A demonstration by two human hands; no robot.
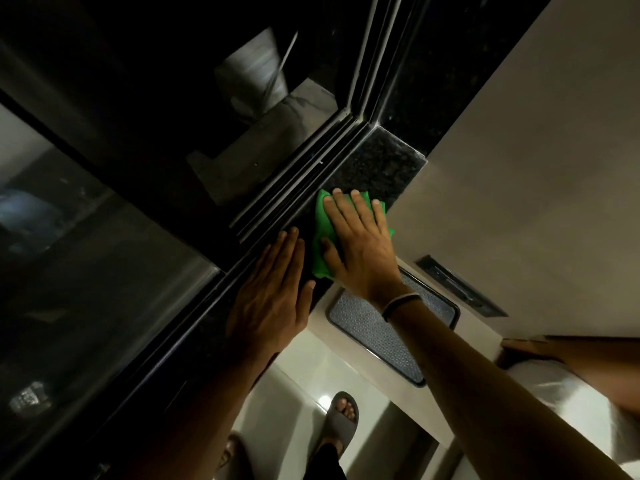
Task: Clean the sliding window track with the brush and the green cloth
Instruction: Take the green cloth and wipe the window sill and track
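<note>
No brand names or readable writing anywhere here, it's pretty dim. The right hand (360, 242) is flat, fingers spread out and laid on top of the green cloth (322, 237), pinning it against the dark speckled granite sill (377, 168), nothing gripped, just palm-down contact. The cloth looks like soft folded microfibre, bright green, sitting just beside the sliding window track (298, 185), which runs off toward 1 o'clock as a set of thin parallel metal rails. The left hand (273, 296) is at about 7 o'clock from the cloth, also flat and open with fingers held together, resting on the sill edge right next to the track and holding nothing. There's a dark band on the right wrist (401, 303). Down below, at 5 o'clock from the cloth, a textured grey mat (374, 334) with a dark border lies on glossy pale floor tiles (311, 368), and a foot in a grey slide sandal (341, 415) shows near the bottom. The window glass (104, 271) is dark and reflective.
</note>
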